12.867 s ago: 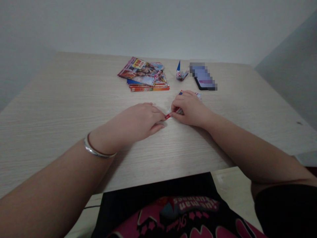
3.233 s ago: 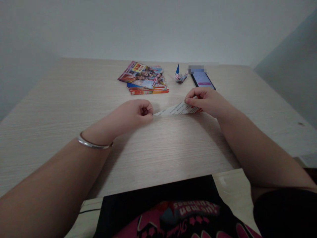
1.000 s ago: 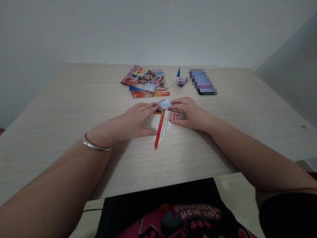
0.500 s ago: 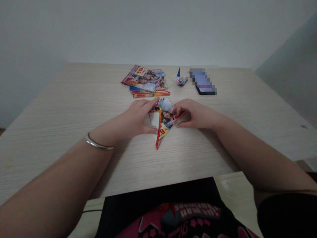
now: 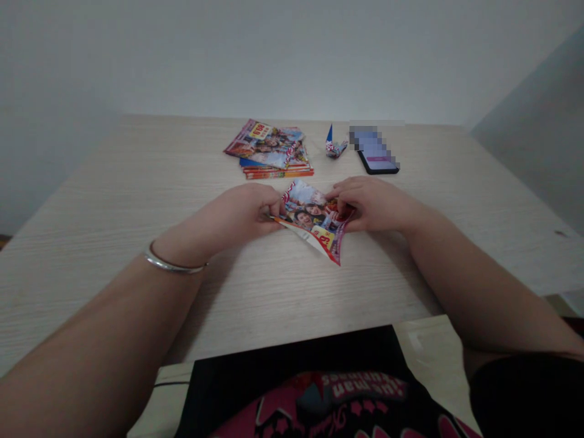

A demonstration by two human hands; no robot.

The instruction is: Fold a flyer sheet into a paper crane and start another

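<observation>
A piece of printed paper (image 5: 311,210), partly folded and showing pictures of people, is held between both hands over the table. My left hand (image 5: 249,212) pinches its left corner, fingers bent on top and the thumb side below. On the opposite side, my right hand (image 5: 371,204) grips the right corner with curled fingers. The paper's near point hangs toward me, and a strip of its white underside shows along the lower left edge. Parts of both thumbs are hidden.
Beyond my left hand lies a stack of printed leaflets (image 5: 269,146). A small folded paper bird (image 5: 336,149) stands right of it, beside a phone (image 5: 376,152) with a blurred screen. The pale wooden table (image 5: 137,182) meets a wall at the back.
The paper has been opened out wider, its near point swinging to the right. My left hand has closed on the left corner; my right hand has shifted slightly right.
</observation>
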